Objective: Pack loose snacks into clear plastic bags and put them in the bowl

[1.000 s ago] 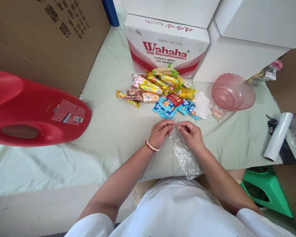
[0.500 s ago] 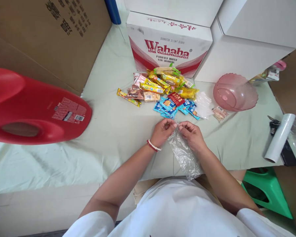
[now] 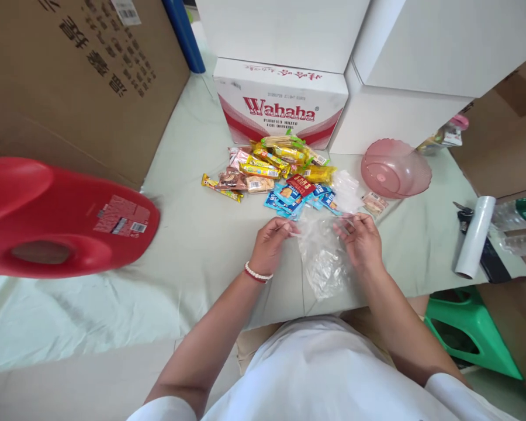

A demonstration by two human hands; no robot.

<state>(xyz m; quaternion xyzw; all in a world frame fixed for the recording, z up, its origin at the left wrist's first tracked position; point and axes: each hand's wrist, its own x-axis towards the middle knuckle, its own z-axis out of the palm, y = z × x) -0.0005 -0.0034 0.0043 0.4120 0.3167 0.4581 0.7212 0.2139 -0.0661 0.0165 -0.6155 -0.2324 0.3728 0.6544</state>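
Left hand [image 3: 269, 248] pinches one side of the clear plastic bag [image 3: 323, 257], thumb and fingertips closed on the edge. Right hand [image 3: 363, 244] has the other side of the bag between thumb and fingers, the remaining fingers loosely curled behind the film. Hands apart, bag spread between them, its body hanging toward the person, over the near part of the table [image 3: 228, 275]. Bracelet [image 3: 258, 273] in white and red on left wrist.

Just beyond the hands: pile of wrapped snacks [image 3: 263, 169], mostly yellow packs, some pink and brown. Blue packets [image 3: 284, 199] at the near side of the pile, red packet [image 3: 301, 185] on top of them. White translucent packets [image 3: 346, 190] to their right, small pink packet [image 3: 374, 203] beside those. Pink bowl [image 3: 394, 169], see-through, farther right, near the white boxes [image 3: 390, 111].

Wahaha carton [image 3: 280, 111] upright behind the snacks. Big red jug [image 3: 70, 219] at left, in front of the brown cardboard box [image 3: 83, 88]. Blue tube [image 3: 184, 38] by that box's far edge. White roll [image 3: 476, 237] at right, lying by a black item, clear bottles [image 3: 515, 213] next to it. Green stool [image 3: 473, 330] below the table's right end.
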